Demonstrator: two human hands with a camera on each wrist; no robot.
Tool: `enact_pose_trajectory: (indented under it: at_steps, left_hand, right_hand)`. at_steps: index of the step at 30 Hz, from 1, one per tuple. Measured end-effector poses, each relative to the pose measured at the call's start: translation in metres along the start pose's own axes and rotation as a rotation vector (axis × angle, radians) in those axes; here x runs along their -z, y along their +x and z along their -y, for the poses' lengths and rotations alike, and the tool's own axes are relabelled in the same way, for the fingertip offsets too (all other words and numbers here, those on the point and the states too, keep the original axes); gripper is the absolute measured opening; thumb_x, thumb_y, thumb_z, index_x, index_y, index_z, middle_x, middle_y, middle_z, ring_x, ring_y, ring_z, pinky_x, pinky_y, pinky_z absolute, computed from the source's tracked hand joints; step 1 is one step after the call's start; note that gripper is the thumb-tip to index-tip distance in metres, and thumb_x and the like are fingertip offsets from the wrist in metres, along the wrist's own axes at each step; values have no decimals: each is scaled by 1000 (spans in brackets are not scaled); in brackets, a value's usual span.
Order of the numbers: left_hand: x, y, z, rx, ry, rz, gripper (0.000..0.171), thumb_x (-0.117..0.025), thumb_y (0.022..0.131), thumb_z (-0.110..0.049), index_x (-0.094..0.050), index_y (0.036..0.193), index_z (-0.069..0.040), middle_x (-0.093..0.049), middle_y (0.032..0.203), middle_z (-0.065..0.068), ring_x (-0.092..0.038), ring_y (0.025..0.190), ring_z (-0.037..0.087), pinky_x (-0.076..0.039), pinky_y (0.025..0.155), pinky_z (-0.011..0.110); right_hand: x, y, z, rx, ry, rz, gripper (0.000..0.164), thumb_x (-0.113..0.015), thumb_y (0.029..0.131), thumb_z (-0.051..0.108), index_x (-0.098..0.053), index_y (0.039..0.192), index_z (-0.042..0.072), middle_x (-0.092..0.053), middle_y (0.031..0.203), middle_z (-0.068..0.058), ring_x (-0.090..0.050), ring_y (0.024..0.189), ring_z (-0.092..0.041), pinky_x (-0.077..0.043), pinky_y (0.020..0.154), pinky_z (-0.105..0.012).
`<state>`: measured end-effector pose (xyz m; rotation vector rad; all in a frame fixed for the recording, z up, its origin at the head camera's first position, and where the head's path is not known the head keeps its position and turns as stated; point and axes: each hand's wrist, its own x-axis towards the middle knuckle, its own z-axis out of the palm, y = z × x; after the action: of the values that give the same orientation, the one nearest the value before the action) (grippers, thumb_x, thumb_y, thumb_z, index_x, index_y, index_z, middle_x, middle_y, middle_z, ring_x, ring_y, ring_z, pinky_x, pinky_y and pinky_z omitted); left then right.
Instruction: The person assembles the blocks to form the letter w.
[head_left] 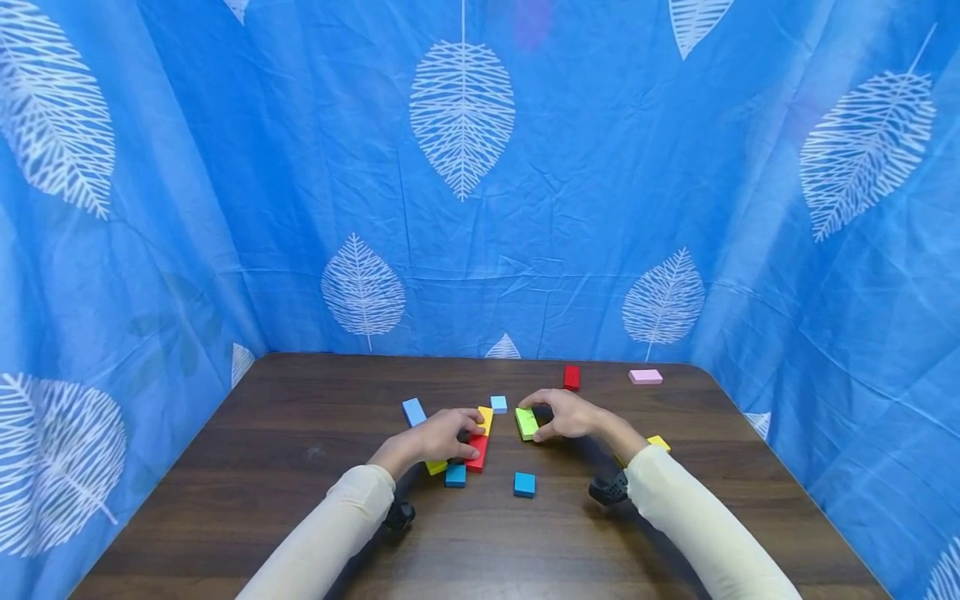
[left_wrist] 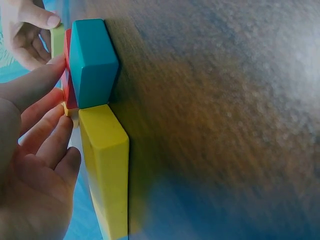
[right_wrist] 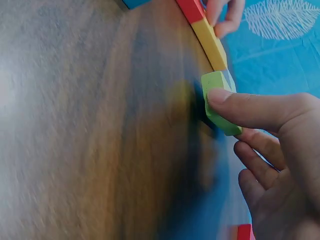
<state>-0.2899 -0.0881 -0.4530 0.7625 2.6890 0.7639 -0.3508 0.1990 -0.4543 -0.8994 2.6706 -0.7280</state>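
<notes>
My right hand (head_left: 567, 414) pinches a lime green block (right_wrist: 220, 117) between thumb and fingers. The same green block (head_left: 527, 423) appears in the head view, right of the left hand's blocks. My left hand (head_left: 442, 435) curls over a red block (head_left: 476, 454), thumb and fingertips on it. A yellow-orange block (head_left: 486, 419) sits end to end with the red one, close to the left fingertips. Beside the red block is a teal block (left_wrist: 95, 62). A long yellow block (left_wrist: 107, 170) lies next to the teal one, partly under the left hand in the head view.
A blue block (head_left: 413, 412) lies left of the left hand. Between the hands are a small light blue block (head_left: 498, 405) and, nearer, a teal block (head_left: 524, 485). Farther back lie a red block (head_left: 572, 377) and a pink block (head_left: 646, 377). The right forearm partly hides a yellow block (head_left: 659, 442).
</notes>
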Motion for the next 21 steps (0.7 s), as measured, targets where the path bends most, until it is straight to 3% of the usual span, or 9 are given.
enact_pose_trajectory:
  at_steps: [10, 16, 21]
  left_hand:
    - [0, 1, -1, -11, 1, 0, 40, -80, 94, -19, -72, 132, -9, -53, 150, 6, -45, 140, 32, -37, 115, 52]
    - [1, -1, -1, -15, 1, 2, 40, -79, 94, -20, -72, 132, -8, -53, 151, 6, -45, 139, 31, -37, 116, 51]
    - [2, -1, 0, -12, -7, 3, 40, -79, 94, -20, -72, 132, -8, -53, 151, 6, -45, 139, 32, -37, 116, 51]
  right_hand:
    - [-7, 6, 2, 50, -4, 33, 56, -82, 89, 18, -62, 141, 10, -58, 142, -12, -50, 130, -36, -37, 111, -61]
    - [-10, 6, 2, 28, -2, 33, 66, -83, 88, 23, -57, 146, 10, -55, 145, -12, -49, 129, -33, -37, 112, -59]
    - [-11, 8, 4, 45, 8, 2, 61, -84, 87, 24, -61, 141, 8, -59, 138, -11, -53, 122, -31, -41, 108, -57]
